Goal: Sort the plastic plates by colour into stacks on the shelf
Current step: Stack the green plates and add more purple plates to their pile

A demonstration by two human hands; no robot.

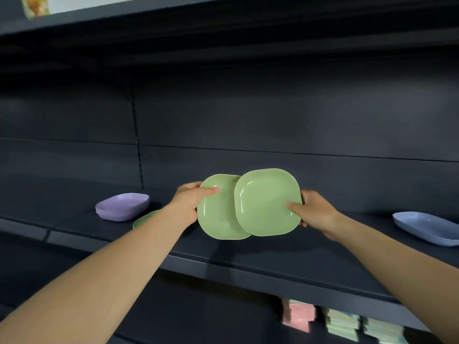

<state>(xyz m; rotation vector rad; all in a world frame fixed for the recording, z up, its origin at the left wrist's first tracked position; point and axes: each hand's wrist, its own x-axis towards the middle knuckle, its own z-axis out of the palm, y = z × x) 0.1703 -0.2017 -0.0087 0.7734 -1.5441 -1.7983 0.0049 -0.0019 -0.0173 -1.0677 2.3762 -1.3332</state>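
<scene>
Holding a plate in each hand, the person stood in front of a dark grey metal shelf (273, 254). Her left hand (191, 202) gripped a light green, rounded-square plastic plate (218, 217) by its left edge, with the thumb on the front and the fingers curled behind. Her right hand (314, 211) gripped a second light green plastic plate (265, 202) by its right edge, thumb on the front too. Both plates were up in the air above the shelf, tipped so their insides faced the camera. The second green plate lay partly over the right side of the first one, and the two seemed to touch where they overlapped.

On the shelf to the left sat a small stack of purple plastic plates (123, 206). Just beside it, peeking out behind the left arm, was the edge of another green plate (145, 218) lying on the shelf. Far to the right, well apart from the hands, a blue plastic plate (427, 228) rested on the same shelf, cut off by the picture's edge.

Lower down, on the shelf below, stood some packs in pink (298, 314) and pale mixed colours (342, 324), too blurry to tell what they were
</scene>
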